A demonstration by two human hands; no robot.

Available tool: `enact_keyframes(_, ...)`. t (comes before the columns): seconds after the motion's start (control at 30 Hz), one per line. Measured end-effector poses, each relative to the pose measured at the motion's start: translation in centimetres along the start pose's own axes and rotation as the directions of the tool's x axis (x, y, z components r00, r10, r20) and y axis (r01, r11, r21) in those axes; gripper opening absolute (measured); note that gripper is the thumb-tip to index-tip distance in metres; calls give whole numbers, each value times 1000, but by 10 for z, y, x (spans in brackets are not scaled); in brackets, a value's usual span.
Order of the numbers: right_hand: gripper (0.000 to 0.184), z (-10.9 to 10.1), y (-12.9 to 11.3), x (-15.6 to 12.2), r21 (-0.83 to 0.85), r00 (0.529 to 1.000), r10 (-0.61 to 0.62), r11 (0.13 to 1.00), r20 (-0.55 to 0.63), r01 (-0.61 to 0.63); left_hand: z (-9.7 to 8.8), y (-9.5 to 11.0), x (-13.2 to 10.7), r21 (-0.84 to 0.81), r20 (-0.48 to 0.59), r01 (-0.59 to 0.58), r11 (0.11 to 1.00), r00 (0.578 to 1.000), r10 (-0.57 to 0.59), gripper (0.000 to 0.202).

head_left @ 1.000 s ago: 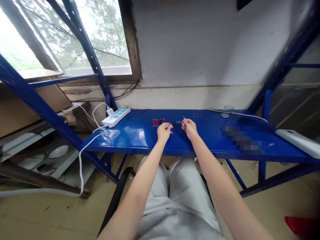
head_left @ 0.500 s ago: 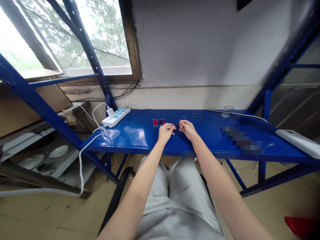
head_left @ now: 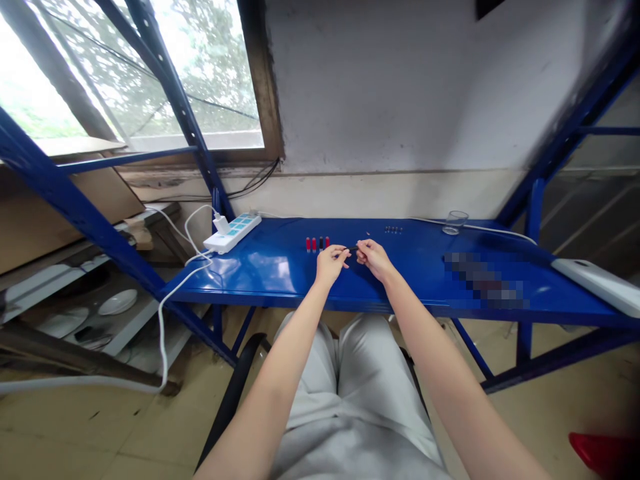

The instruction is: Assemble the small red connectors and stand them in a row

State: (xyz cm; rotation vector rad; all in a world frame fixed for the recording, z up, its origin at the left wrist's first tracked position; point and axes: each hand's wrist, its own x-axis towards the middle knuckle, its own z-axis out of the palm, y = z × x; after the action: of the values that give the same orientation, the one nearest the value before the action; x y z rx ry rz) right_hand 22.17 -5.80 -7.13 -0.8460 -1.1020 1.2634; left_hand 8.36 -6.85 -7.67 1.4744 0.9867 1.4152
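Note:
Just above the blue table [head_left: 270,283], a short dark cylinder-shaped piece [head_left: 353,249] spans the gap between my two hands. My left hand [head_left: 330,264] pinches its left end between thumb and fingers. The right end is pinched by my right hand [head_left: 375,257]. Fingers cover both ends, so its exact kind does not show. Behind my left hand, several small upright tubes stand in a row: red tubes [head_left: 311,245] and a black tube [head_left: 321,243]. Tiny metallic pieces [head_left: 393,230] lie in a line beyond my right hand.
A white power strip [head_left: 233,233] with a plugged-in cable sits at the table's left. To the right are a clear glass [head_left: 455,223], a pixelated dark object [head_left: 483,280] and a white flat object [head_left: 597,285]. Blue rack posts [head_left: 534,213] rise at both ends.
My right hand has shifted very slightly left, toward my left hand. Both hands keep their pinch on the dark piece, and the things on the table stay put.

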Motion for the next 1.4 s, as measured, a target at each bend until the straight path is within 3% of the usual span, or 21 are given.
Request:
enact_keyframes(0.23, 36, 5, 0, -7, -254, 988, -11, 966, 152, 50, -4, 0, 4, -16, -162, -36, 999, 986, 33, 32)
enact_keyframes(0.37, 30, 11, -6, -13, -358, 970, -26, 927, 240, 114, -4, -2, 5, 14, -138, -28, 1000, 990, 30, 28)
enact_keyframes(0.5, 27, 14, -4, -12, -393, 978, -26, 913, 208, 108, -4, -2, 5, 72, -131, -14, 997, 991, 24, 24)
enact_keyframes(0.63, 25, 14, 3, -1, -453, 993, -77, 885, 84, 107, -8, 1, 5, 53, -310, 10, 999, 951, 7, 25)
enact_keyframes(0.7, 22, 14, 5, 7, -551, 992, -118, 825, 47, 124, -11, 3, 5, -5, -405, 37, 999, 913, -36, 28)
enact_keyframes(0.77, 16, 15, 6, 15, -688, 988, -143, 712, 53, 140, -14, 4, 6, -74, -455, 54, 996, 887, -82, 28)
enact_keyframes(0.9, 9, 24, 10, 28, -878, 981, -155, 446, 117, 176, -16, 4, 7, -179, -493, 48, 983, 860, -132, 24)
enact_keyframes(1.0, 10, 32, 15, 34, -932, 980, -143, 317, 136, 175, -16, 3, 7, -233, -510, 65, 970, 842, -178, 21)
enact_keyframes(1.13, 15, 39, 18, 37, -965, 993, -99, 245, 71, 93, -16, 3, 7, -242, -510, 80, 967, 838, -197, 19)
enact_keyframes(1.4, 18, 43, 14, 44, -981, 999, -34, 192, -11, -4, -15, 3, 6, -241, -505, 89, 966, 839, -203, 19)
